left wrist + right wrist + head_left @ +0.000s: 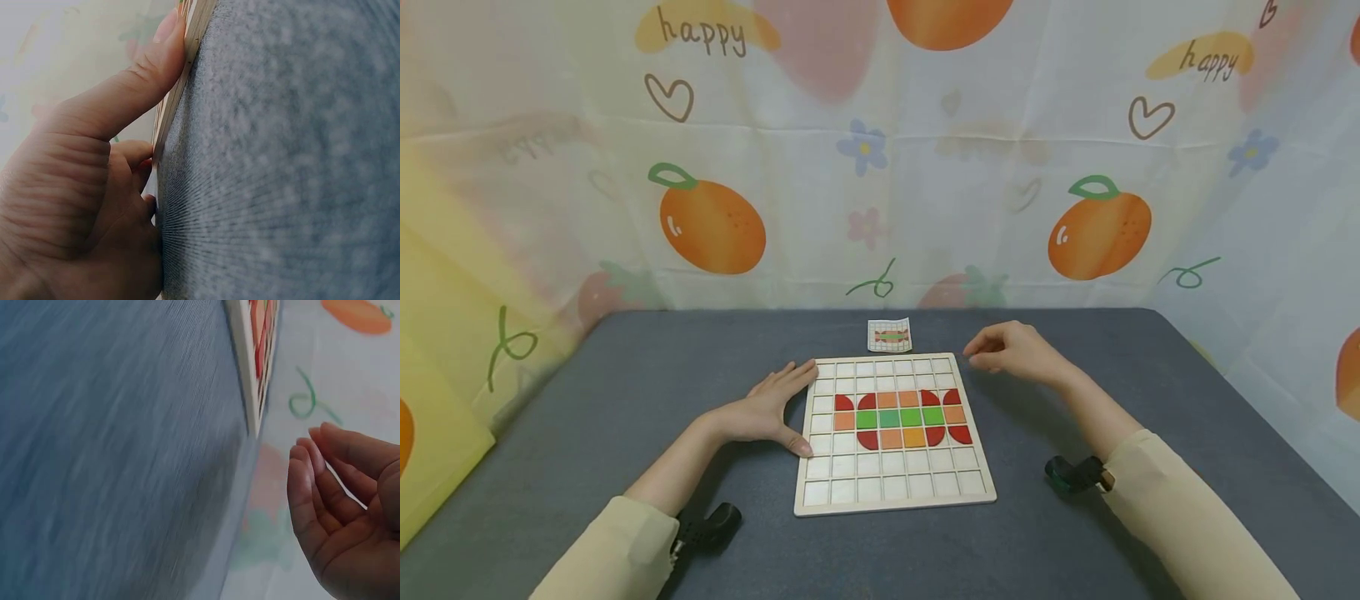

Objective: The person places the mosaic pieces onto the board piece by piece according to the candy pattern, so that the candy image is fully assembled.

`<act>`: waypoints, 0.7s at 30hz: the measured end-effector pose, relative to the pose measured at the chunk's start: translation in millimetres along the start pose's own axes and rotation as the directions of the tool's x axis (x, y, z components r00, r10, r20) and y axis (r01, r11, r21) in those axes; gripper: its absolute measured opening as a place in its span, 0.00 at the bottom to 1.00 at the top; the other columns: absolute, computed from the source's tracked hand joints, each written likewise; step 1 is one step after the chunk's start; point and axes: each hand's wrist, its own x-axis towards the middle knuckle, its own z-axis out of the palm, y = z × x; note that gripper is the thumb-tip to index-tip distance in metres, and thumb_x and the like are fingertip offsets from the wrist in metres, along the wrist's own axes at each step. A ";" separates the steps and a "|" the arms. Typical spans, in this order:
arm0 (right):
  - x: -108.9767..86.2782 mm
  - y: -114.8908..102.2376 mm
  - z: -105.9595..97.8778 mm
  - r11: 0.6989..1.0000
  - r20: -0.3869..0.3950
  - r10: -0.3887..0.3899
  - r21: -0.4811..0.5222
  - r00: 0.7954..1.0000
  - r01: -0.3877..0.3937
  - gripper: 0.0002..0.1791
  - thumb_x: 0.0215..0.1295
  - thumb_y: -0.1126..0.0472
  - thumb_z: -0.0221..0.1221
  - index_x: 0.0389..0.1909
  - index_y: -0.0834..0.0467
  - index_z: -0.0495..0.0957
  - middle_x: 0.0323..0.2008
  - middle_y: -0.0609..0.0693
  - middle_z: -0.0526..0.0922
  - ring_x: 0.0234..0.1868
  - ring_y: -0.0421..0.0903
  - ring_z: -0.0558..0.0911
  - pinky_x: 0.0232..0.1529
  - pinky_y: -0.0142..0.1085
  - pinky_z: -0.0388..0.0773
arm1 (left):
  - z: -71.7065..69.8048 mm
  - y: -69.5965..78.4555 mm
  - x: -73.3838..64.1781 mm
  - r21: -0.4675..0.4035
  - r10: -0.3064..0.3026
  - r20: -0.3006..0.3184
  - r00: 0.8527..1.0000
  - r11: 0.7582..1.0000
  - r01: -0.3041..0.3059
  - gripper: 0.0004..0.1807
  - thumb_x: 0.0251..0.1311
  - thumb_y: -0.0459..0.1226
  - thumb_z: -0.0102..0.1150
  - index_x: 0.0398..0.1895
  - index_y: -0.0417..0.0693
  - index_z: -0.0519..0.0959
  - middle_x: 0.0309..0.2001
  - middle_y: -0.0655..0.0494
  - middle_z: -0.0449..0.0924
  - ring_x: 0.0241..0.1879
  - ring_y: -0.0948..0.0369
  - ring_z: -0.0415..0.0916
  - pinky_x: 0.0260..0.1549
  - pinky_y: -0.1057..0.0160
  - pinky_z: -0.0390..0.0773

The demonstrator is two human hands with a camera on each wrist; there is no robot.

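Observation:
A square wooden grid board (887, 492) lies on the table, with red rounded pieces and orange, green, teal and yellow square tiles (910, 417) in its middle rows. My left hand (767, 408) is spread along the board's left side, its thumb and fingertips touching the edge. In the left wrist view the thumb (144, 87) rests against the wooden rim (181, 94). Just off the board's far right corner hovers my right hand (1015, 354). Its fingers (300, 487) are loosely bent towards the thumb, and nothing shows between them.
A small pattern card (890, 336) with a similar coloured figure lies behind the board. The dark grey table (625, 375) reaches back to a fruit-printed curtain (955, 167). Dark wrist devices (711, 529) sit at both cuffs.

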 end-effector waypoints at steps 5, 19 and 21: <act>-20.6 22.7 -16.2 1.000 0.000 0.028 -0.008 1.000 -0.028 0.15 0.69 0.59 0.59 0.52 0.61 0.82 0.48 0.58 0.87 0.42 0.51 0.85 0.45 0.43 0.85 | 0.4 -0.5 -0.1 -0.001 -0.004 0.003 1.000 1.000 0.004 0.69 0.40 0.57 0.78 0.79 0.41 0.46 0.81 0.42 0.39 0.79 0.35 0.32 0.72 0.29 0.37; -89.1 84.4 -53.0 0.994 0.071 0.109 0.008 0.992 -0.110 0.20 0.71 0.51 0.58 0.56 0.59 0.80 0.53 0.59 0.84 0.43 0.33 0.83 0.41 0.31 0.84 | 0.0 1.4 -0.5 -0.008 -0.011 0.011 1.000 1.000 0.011 0.69 0.40 0.57 0.77 0.79 0.42 0.46 0.81 0.42 0.38 0.79 0.36 0.31 0.72 0.29 0.37; -96.2 94.2 -59.9 0.992 0.096 0.121 0.009 0.988 -0.122 0.20 0.72 0.51 0.57 0.57 0.59 0.79 0.53 0.59 0.84 0.42 0.31 0.82 0.41 0.31 0.84 | -0.3 1.7 -0.5 -0.004 -0.011 0.009 1.000 1.000 0.011 0.69 0.40 0.58 0.77 0.79 0.42 0.46 0.81 0.42 0.38 0.79 0.36 0.32 0.72 0.29 0.37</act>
